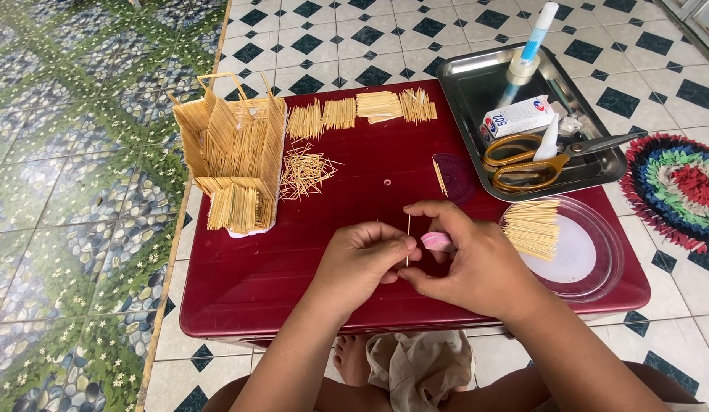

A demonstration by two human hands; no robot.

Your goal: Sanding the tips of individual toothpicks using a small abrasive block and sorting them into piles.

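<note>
Over the front of a dark red table [339,252], my left hand [362,259] and my right hand [469,263] meet. Both pinch one thin wooden toothpick [409,229], held upright between the fingertips. My right hand also cradles a small pink object [435,241], partly hidden by the fingers. At the table's left stands a small house model [236,152] built of toothpicks. Loose toothpicks [305,172] lie beside it, and flat toothpick panels [362,111] line the far edge. A bundle of toothpicks [531,227] rests on a clear round lid [595,263] at my right.
A metal tray [465,84] at the back right holds yellow-handled scissors [538,156], a small glue box [518,118] and a glue tube [526,53]. A purple protractor [457,175] lies mid-table. A colourful round rug [675,187] is on the tiled floor right.
</note>
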